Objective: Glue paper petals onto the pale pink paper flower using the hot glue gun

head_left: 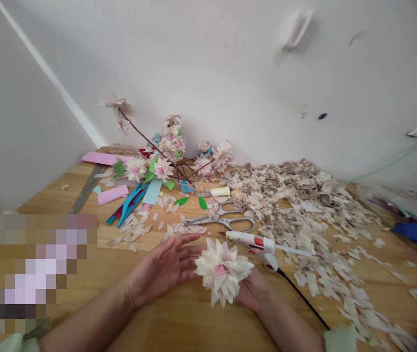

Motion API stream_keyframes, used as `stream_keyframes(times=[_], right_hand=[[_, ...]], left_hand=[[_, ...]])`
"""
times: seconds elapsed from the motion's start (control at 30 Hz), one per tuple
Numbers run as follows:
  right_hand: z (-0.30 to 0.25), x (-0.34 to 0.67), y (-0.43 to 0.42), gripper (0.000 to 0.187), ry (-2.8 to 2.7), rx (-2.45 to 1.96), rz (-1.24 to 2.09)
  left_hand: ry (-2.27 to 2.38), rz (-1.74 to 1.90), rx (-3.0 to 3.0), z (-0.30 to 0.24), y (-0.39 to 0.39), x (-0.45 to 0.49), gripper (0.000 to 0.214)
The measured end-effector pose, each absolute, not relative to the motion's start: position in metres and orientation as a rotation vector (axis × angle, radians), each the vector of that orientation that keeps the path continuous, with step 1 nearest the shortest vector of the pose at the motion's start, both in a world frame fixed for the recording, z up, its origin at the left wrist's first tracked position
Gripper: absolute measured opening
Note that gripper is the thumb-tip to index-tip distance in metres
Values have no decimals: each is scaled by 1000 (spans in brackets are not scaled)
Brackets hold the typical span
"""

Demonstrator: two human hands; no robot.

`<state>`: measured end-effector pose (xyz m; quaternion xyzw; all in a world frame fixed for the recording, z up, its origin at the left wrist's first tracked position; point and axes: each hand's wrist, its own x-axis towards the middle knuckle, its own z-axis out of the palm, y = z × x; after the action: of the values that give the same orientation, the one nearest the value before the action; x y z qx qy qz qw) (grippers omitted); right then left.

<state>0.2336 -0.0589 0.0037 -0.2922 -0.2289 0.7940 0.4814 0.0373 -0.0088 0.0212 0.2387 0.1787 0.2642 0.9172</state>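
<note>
A handmade flower with layered cream-white petals and a pink centre faces up above the front of the table. My right hand holds it from behind; the petals hide most of those fingers. Just to its left, my left hand is open, fingers stretched toward the flower, with nothing visible in it. Beyond the hands lie silver scissors with their blades pointing left. A white glue gun with a black cord rests beside my right hand.
A wide heap of dry pale petals covers the table's right side. Finished flowers on brown stems lean near the wall. Blue strips, pink paper, green leaves and a thread spool lie around. The lower left is pixelated.
</note>
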Motion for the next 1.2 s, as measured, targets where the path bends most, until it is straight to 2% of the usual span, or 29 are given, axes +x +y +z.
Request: stream_keyframes(times=[0.17,0.27,0.37,0.47,0.63,0.87,1.0,1.1,1.2], right_hand=[[-2,233,-59,27,-519,-742,1917],[0,232,-59,23,-506,-760,1909],[1,231,-60,17,-502,-779,1898],[-2,230,-61,22,-498,-795,1896],[-5,228,-60,21,-497,-801,1896],[-7,227,-59,17,-503,-809,1890],[-11,229,-57,18,-493,-817,1876],[-11,229,-55,17,-484,-823,1858],[-9,230,-55,18,-477,-832,1823]], left_hand=[[424,555,611,16,-9,38,49],[700,856,884,9,-16,41,40],[845,1217,1429,5,-28,44,33],[718,1248,1815,8,-38,48,33],[694,1232,1943,16,-41,56,22],[721,1335,1907,15,-37,54,16],[738,1316,1463,21,-31,55,7],[639,1182,1081,31,-29,60,13],[518,1051,977,43,-32,61,17]])
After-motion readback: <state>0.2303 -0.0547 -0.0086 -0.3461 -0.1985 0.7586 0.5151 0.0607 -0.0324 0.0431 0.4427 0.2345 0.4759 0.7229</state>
